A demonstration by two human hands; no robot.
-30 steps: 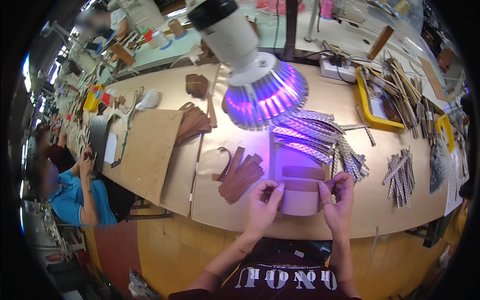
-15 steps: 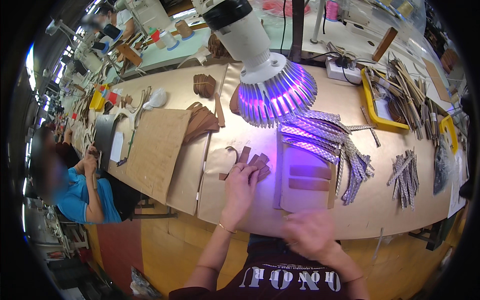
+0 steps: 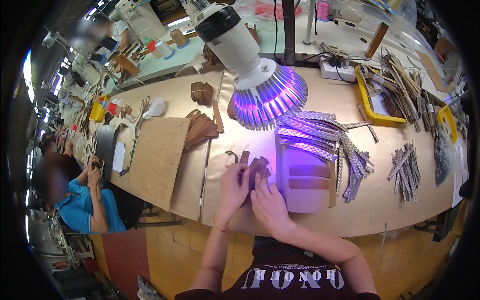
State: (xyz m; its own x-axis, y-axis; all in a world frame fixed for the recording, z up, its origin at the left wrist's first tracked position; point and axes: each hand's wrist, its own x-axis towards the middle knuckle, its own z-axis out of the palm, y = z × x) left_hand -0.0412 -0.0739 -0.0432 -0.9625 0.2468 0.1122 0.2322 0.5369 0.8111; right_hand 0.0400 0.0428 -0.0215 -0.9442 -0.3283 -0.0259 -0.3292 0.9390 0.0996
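I have the left hand (image 3: 234, 185) and right hand (image 3: 270, 204) close together on the brown strips (image 3: 259, 164), both half-curled; I can't tell whether either grips one. Right of the hands, two more strips (image 3: 309, 171) lie on a board (image 3: 302, 201); the lamp (image 3: 270, 95) hangs ahead.

Pink thread spool (image 3: 323, 11), white power strip (image 3: 331, 72), yellow tray (image 3: 362, 95), blue-shirted co-worker (image 3: 78, 212)

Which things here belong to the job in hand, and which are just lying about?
Likely the job's: brown strips at the left hand and right hand; panel bearing two more strips; lit lamp.

Seemingly lying about: yellow tray, pink spool, separate braid bundle.
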